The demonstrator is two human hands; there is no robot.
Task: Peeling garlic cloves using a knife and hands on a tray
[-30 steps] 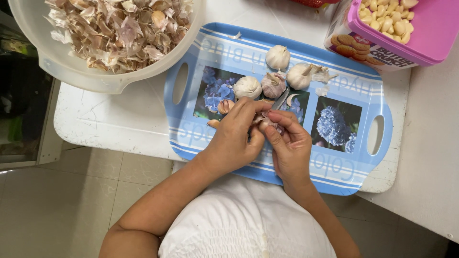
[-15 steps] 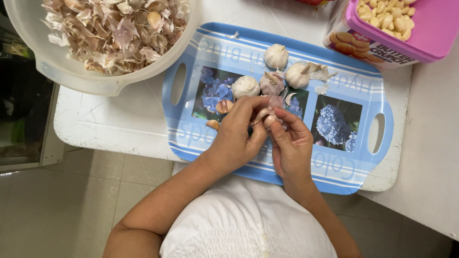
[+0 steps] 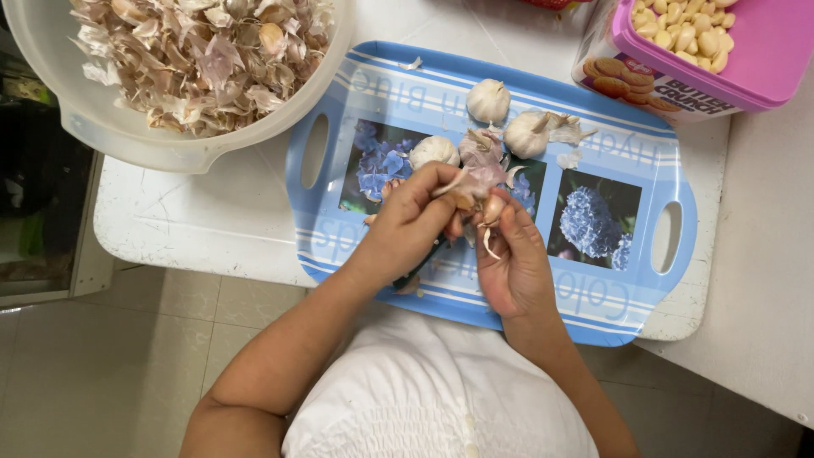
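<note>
My left hand (image 3: 407,225) and my right hand (image 3: 513,254) meet over a blue tray (image 3: 610,314) printed with blue flowers. Between their fingertips is a garlic clove (image 3: 493,206) with papery skin curling off it. A dark handle shows under my left palm; what it belongs to is hidden. Three whole garlic bulbs lie on the tray just beyond my hands: one at the far middle (image 3: 488,100), one to its right (image 3: 528,134), one on the left (image 3: 434,151). A partly split bulb (image 3: 480,151) sits between them.
A large white bowl (image 3: 110,127) heaped with garlic skins stands at the far left. A pink tub (image 3: 755,59) of peeled cloves is at the far right. The white table's near edge runs under the tray; tiled floor lies below left.
The hands have shifted slightly on the clove. A strip of skin now hangs loose from it, and the view has drawn a little closer.
</note>
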